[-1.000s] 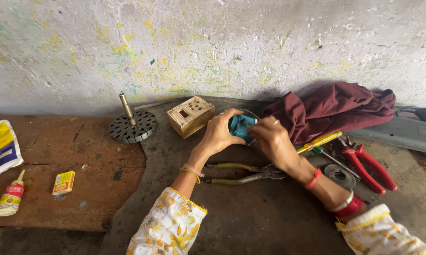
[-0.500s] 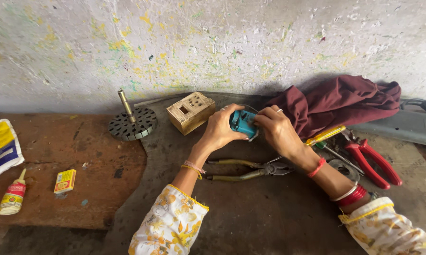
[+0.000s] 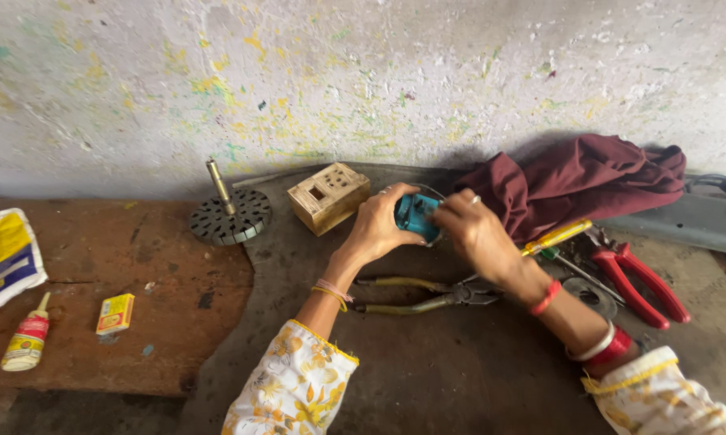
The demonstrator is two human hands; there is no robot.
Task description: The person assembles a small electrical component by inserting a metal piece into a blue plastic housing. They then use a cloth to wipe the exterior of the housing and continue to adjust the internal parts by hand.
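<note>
Her 2 hands, left hand and right hand, clasp the teal part; best steadied low, over the pliers.

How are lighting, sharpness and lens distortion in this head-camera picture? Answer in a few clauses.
Head view: soft, even daylight without glare; a faint shadow lies behind the maroon cloth; the left hand, right hand and blue part between them look sharp; the wide lens bends the wall's base line and stretches the corners.
</note>
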